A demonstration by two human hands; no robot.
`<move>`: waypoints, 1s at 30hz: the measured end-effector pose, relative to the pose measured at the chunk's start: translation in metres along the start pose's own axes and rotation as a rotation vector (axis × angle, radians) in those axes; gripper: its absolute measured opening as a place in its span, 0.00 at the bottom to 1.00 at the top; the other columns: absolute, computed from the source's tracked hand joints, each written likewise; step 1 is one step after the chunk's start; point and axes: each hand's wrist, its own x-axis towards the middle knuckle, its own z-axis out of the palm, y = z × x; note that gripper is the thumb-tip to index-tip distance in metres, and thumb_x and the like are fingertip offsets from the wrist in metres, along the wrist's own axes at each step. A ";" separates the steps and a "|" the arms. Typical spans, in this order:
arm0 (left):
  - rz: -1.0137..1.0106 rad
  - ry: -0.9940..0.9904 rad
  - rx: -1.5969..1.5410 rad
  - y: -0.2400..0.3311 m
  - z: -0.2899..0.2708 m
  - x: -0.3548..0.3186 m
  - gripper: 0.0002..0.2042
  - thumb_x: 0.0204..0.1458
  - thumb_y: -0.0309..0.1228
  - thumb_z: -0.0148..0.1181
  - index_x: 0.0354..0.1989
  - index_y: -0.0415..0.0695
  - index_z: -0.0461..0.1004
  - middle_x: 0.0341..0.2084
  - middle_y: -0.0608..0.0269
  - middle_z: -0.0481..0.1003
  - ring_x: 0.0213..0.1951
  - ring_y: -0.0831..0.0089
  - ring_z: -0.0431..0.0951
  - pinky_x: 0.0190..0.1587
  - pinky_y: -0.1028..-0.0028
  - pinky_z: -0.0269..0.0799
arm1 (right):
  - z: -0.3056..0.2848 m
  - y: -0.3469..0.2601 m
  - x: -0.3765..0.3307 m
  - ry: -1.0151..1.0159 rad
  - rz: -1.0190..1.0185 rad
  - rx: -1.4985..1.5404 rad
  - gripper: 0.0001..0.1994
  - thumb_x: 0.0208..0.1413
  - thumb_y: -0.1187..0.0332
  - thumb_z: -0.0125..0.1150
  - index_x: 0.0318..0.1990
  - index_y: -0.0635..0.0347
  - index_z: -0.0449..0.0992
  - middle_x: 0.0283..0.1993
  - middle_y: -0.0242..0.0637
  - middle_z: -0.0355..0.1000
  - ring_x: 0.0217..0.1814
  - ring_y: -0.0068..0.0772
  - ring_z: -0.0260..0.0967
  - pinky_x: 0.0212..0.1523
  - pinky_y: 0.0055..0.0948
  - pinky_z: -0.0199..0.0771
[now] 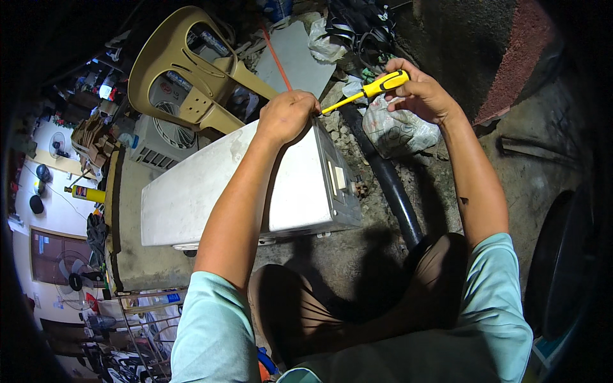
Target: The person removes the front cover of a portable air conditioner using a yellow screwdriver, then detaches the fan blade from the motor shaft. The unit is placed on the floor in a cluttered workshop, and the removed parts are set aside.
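1. While the R hand (421,96) was up beyond the white box (204,182), to the R of its far R corner, it gripped a yellow/black screwdriver (385,83) by the handle, thumb & fingers pinching it.
2. Screwdriver pos.: slanted, handle up & off to the R of the white box, yellow shaft running down-L to the box's far R corner. Tip was just beside the L hand (287,118); contact w/ the box couldn't be told.
3. L hand was at that same far R corner of the white box, back of hand up, fingers curled. Fingertips were mostly hidden, so whether they pinched anything couldn't be told. L forearm crossed above the box top.
4. White box was long, w/ smudges on top & a cream block (340,177) on its R end.
5. Beyond the white box: tan plastic chair (195,102), tipped over; also a pale flat board (300,54) w/ a thin red strip (276,59) across it.
6. R of the white box: thick black pipe (391,188) & a whitish plastic bag (402,134).
7. L of the box's far end: AC outdoor unit (152,154) w/ round fan grille.
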 end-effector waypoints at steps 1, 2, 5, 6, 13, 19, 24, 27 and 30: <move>-0.010 -0.005 0.001 0.001 0.000 0.000 0.21 0.53 0.46 0.45 0.35 0.50 0.85 0.40 0.60 0.82 0.47 0.57 0.79 0.51 0.64 0.70 | 0.000 -0.002 0.000 0.019 0.004 -0.101 0.14 0.66 0.55 0.61 0.48 0.54 0.73 0.31 0.32 0.74 0.28 0.21 0.72 0.26 0.22 0.73; -0.018 -0.009 0.003 0.001 0.000 0.000 0.21 0.53 0.46 0.45 0.35 0.50 0.85 0.41 0.60 0.82 0.47 0.56 0.79 0.52 0.64 0.70 | -0.001 -0.003 0.001 0.000 0.110 -0.288 0.13 0.65 0.56 0.61 0.48 0.54 0.73 0.35 0.34 0.75 0.32 0.22 0.73 0.28 0.24 0.74; -0.022 -0.022 0.050 0.001 0.000 0.000 0.20 0.53 0.46 0.46 0.36 0.50 0.85 0.42 0.61 0.82 0.48 0.56 0.79 0.52 0.64 0.70 | -0.005 -0.004 0.003 0.007 0.165 -0.552 0.12 0.64 0.59 0.63 0.48 0.53 0.72 0.46 0.35 0.74 0.41 0.23 0.73 0.37 0.28 0.77; -0.007 -0.021 0.050 0.001 0.000 0.000 0.20 0.53 0.46 0.46 0.36 0.50 0.85 0.42 0.61 0.82 0.48 0.56 0.79 0.52 0.64 0.70 | -0.006 0.000 0.000 -0.055 0.045 -0.349 0.13 0.64 0.59 0.63 0.49 0.52 0.72 0.45 0.34 0.74 0.40 0.22 0.72 0.37 0.28 0.77; 0.024 -0.028 0.063 -0.005 0.002 0.003 0.19 0.53 0.46 0.47 0.36 0.51 0.84 0.44 0.63 0.82 0.48 0.56 0.79 0.51 0.62 0.70 | -0.010 0.008 -0.003 -0.012 0.082 -0.341 0.16 0.62 0.62 0.63 0.55 0.53 0.69 0.43 0.33 0.76 0.32 0.24 0.73 0.35 0.28 0.78; 0.020 -0.031 0.093 -0.003 0.001 0.001 0.18 0.53 0.46 0.48 0.35 0.50 0.84 0.41 0.61 0.81 0.47 0.55 0.79 0.49 0.61 0.71 | -0.001 0.008 -0.009 0.026 -0.099 0.003 0.17 0.65 0.55 0.61 0.53 0.54 0.69 0.38 0.32 0.76 0.27 0.22 0.70 0.28 0.24 0.75; 0.010 -0.039 0.078 -0.002 0.002 0.002 0.17 0.53 0.44 0.51 0.35 0.48 0.83 0.39 0.62 0.81 0.44 0.61 0.80 0.48 0.66 0.71 | -0.001 0.012 -0.011 0.123 0.109 -0.542 0.15 0.65 0.54 0.62 0.48 0.53 0.72 0.36 0.32 0.76 0.27 0.23 0.72 0.26 0.23 0.73; 0.013 -0.051 0.070 -0.004 0.003 0.003 0.14 0.55 0.39 0.54 0.36 0.44 0.83 0.36 0.65 0.81 0.40 0.69 0.80 0.47 0.74 0.70 | 0.000 0.015 -0.010 0.149 -0.016 -0.350 0.13 0.65 0.56 0.61 0.47 0.53 0.73 0.37 0.34 0.76 0.28 0.22 0.72 0.27 0.22 0.74; 0.023 -0.020 0.098 -0.005 0.004 0.003 0.17 0.50 0.48 0.52 0.34 0.54 0.84 0.33 0.60 0.82 0.42 0.56 0.81 0.47 0.62 0.71 | 0.007 0.024 -0.016 0.063 -0.332 0.090 0.17 0.63 0.56 0.64 0.53 0.53 0.72 0.45 0.37 0.75 0.30 0.24 0.73 0.31 0.26 0.79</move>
